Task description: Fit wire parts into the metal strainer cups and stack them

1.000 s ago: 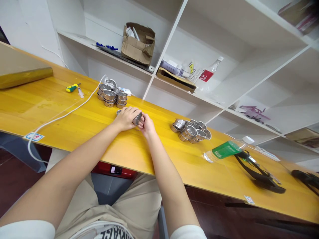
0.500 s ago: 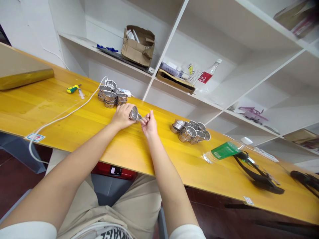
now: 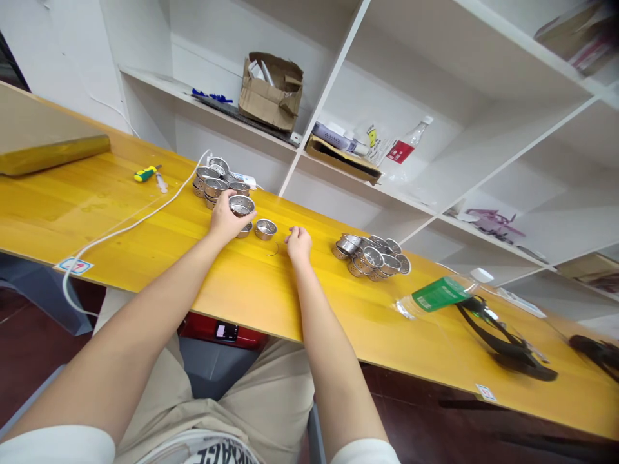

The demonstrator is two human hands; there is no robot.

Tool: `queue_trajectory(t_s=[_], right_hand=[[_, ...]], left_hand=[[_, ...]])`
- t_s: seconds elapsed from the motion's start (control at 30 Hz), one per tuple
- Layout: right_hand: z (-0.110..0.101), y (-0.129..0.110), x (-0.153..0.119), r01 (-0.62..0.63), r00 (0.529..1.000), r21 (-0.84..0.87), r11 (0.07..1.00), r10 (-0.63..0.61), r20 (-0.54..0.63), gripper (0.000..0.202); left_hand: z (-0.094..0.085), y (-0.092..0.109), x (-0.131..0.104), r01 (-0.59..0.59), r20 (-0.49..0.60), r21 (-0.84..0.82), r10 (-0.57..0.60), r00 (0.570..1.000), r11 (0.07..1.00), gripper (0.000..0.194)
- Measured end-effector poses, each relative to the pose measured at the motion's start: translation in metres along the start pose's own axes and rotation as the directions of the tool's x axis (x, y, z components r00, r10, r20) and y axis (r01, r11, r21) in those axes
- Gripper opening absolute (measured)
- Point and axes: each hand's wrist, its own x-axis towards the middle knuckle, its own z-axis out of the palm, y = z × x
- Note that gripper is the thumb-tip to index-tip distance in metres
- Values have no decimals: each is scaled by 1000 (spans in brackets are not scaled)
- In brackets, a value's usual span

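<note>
Far left, flat brown box (image 3: 53, 153) on yellow table (image 3: 232, 283), white cable (image 3: 128, 223) curving over to the front edge and crossing a blue-bordered label (image 3: 75, 265). Next, green-yellow screwdriver (image 3: 146, 174), lying just beside a small pale item (image 3: 161, 183). Then left cluster (image 3: 215, 187), perforated metal cups grouped close, some stacked. Left hand (image 3: 223, 220) in front of that cluster, partly open, thumb and fingers around the side of one perforated metal cup (image 3: 242, 206), mouth up, slightly tilted toward camera. Second cup (image 3: 246, 231) just below the held one, partly hidden by hand. Third cup (image 3: 265, 229) right beside it, upright on the table, between the hands. Thin dark strand (image 3: 272, 252) on the wood near the right hand (image 3: 298, 245), whose fingers bend in toward thumb; can't tell how tightly closed or if anything's pinched. Further right, right cluster (image 3: 371, 256), more of the same cups, well apart from the hands. Then clear bottle with green label (image 3: 439, 293) on its side, black strapped item (image 3: 505, 345) just past it
</note>
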Motion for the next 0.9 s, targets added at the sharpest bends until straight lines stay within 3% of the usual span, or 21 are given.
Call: queue_trajectory(t_s=[0.1, 0.37, 0.6, 0.9], right_hand=[[-1, -2, -1, -2, 999, -97, 995, 8, 54, 37], [-1, -6, -4, 20, 990, -314, 949, 25, 136, 38], [-1, -8, -11, 66, 967, -513, 856, 71, 243, 38], [-2, -10, -15, 141, 944, -601, 787, 76, 320, 30]], left_hand=[[2, -4, -1, -16, 70, 53, 12, 997, 998, 60], [8, -17, -5, -131, 263, 206, 74, 962, 970, 66], [9, -21, -6, -169, 318, 244, 86, 944, 955, 68], [8, -21, -8, -175, 359, 266, 71, 930, 948, 71]])
